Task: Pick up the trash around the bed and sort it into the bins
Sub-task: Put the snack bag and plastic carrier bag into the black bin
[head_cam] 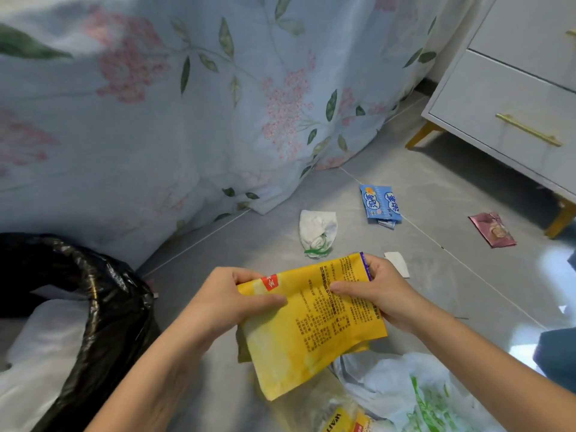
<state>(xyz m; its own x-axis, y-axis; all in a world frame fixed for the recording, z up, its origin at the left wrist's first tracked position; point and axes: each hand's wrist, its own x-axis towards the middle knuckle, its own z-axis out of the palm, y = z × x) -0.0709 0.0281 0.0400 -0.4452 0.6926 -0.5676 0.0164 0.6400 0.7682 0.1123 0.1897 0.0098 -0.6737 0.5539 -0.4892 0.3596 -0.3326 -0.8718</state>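
Bed (1): the bed cover (174, 113), pale blue with pink flowers and green leaves, fills the upper left and hangs down to the grey tiled floor (436, 285).
Cabinet (1): a white drawer cabinet (511, 98) with gold handles and gold legs stands at the upper right, apart from the bed.
Bins (1 seen): a bin lined with a black bag (103, 313) sits at the lower left, just beside the left forearm; pale contents lie inside it.
Plastic bags (1): a translucent white bag with green print (414, 391) lies on the floor under the right forearm, with yellow packaging (339, 420) beside it at the bottom edge.
Yellow packets in hand (1): the yellow packet (308, 325) with printed text is held above the floor at centre, its lower corner hanging over the plastic bag.
Hands (2): the left hand (230, 297) pinches the packet's upper left edge, thumb on top; the right hand (377, 294) grips its upper right edge, thumb pressed on the printed face.
Loose trash on floor (4): a crumpled white wrapper with green marks (318, 232) beyond the packet; a blue wrapper (378, 202) farther right; a dark pink wrapper (492, 229) near a cabinet leg; a small white scrap (397, 263) just beside the right hand.
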